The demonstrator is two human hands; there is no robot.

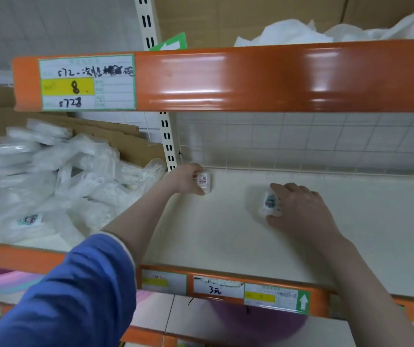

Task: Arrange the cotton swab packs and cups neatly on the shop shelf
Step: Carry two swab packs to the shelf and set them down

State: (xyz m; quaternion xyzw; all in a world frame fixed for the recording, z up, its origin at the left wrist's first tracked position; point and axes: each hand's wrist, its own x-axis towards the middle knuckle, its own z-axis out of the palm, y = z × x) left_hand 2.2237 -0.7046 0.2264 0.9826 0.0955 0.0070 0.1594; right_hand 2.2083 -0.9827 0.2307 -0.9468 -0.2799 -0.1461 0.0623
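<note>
My left hand [184,179] grips a small clear cotton swab pack [204,182] with a red-and-white label, upright at the back left corner of the cream shelf [226,234]. My right hand [298,209] holds a second small clear pack [270,204] with a cartoon sticker, resting on the shelf about mid-depth. The two packs stand apart. Fingers cover part of each pack.
A heap of clear plastic bags [51,176] and cardboard fills the bay to the left. An orange upper shelf edge [276,76] with a price label hangs overhead. A slotted upright post [167,141] stands at the back left corner. Price tags [218,288] line the front edge.
</note>
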